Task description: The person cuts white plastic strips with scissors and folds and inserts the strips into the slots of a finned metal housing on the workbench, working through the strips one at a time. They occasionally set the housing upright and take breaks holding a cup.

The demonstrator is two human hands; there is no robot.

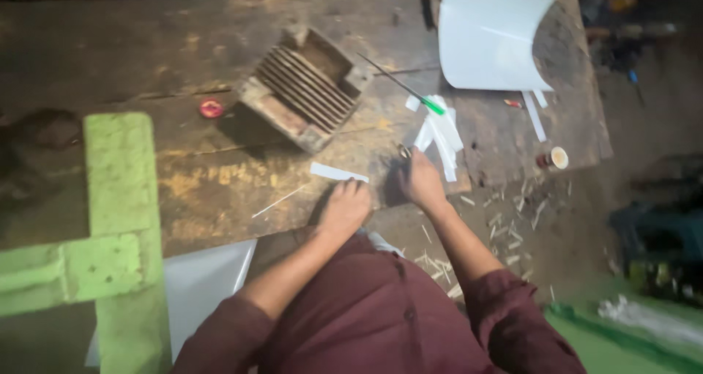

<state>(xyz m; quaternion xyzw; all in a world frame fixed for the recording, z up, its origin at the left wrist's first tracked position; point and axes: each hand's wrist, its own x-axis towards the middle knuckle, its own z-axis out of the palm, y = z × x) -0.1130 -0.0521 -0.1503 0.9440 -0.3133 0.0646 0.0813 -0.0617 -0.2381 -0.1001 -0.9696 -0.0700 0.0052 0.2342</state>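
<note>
On worktop [220,176]: my right hand [421,182] grips scissors [404,152] beside cut strips [439,132]; left hand [344,207] lies flat, empty, below one strip [337,172]. Big sheet [491,41] uncut beyond.

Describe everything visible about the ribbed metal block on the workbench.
The ribbed metal block is a boxy, rust-brown casting with a row of parallel fins across one face and an open hollow at its far end. It looks worn and dirty. It lies tilted at an angle on the scarred wooden workbench, left of a long thin green-handled tool whose tip points toward it, and right of a small red round cap. Neither hand touches it.
</note>
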